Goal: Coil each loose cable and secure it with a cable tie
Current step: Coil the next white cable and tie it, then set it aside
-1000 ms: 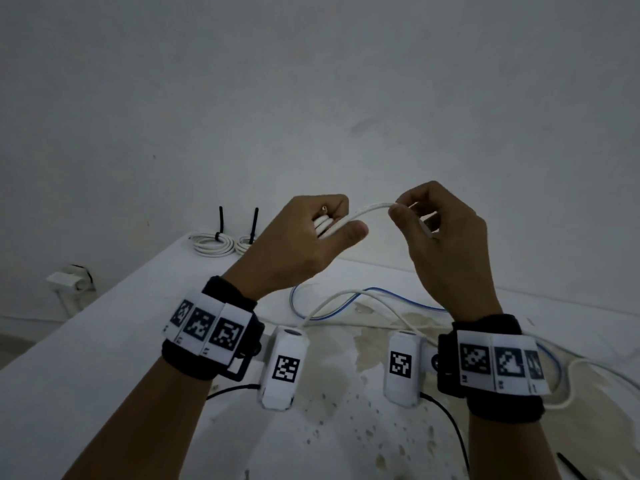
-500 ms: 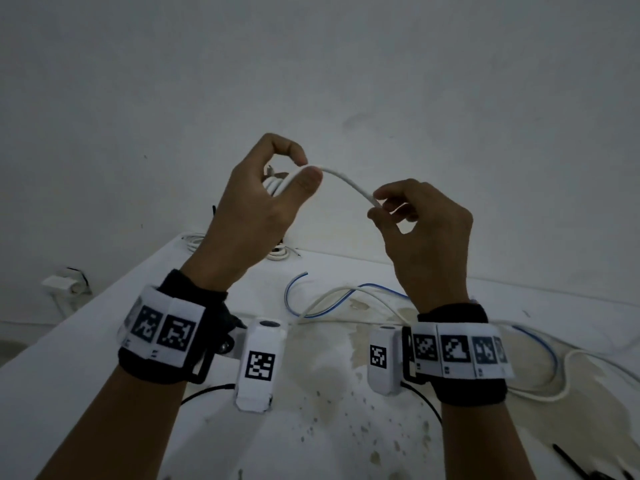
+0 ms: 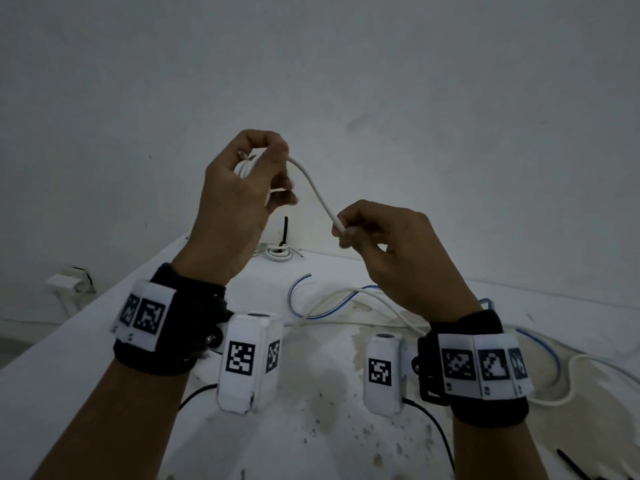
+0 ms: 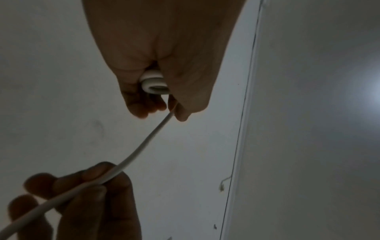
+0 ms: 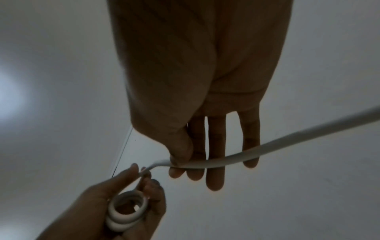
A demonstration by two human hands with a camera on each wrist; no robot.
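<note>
My left hand point(image 3: 252, 178) is raised above the table and grips a small coil of white cable point(image 3: 246, 167), seen as stacked loops point(image 5: 127, 209) in the right wrist view and as a ring point(image 4: 155, 85) in the left wrist view. From the coil the white cable point(image 3: 317, 192) arcs down to my right hand point(image 3: 349, 230), which pinches it between thumb and forefinger point(image 5: 180, 160). Beyond that hand the cable's loose tail point(image 3: 363, 299) trails down onto the table.
A blue cable point(image 3: 294, 299) lies loose on the stained white table point(image 3: 311, 427). A coiled white cable with an upright black tie point(image 3: 282, 252) sits at the far edge by the wall. Black cable ties point(image 3: 571, 464) lie at the front right.
My left hand rose and turned, wrapping more cable onto the coil. My right hand dropped lower and slid along the cable, which now arcs down between the hands.
</note>
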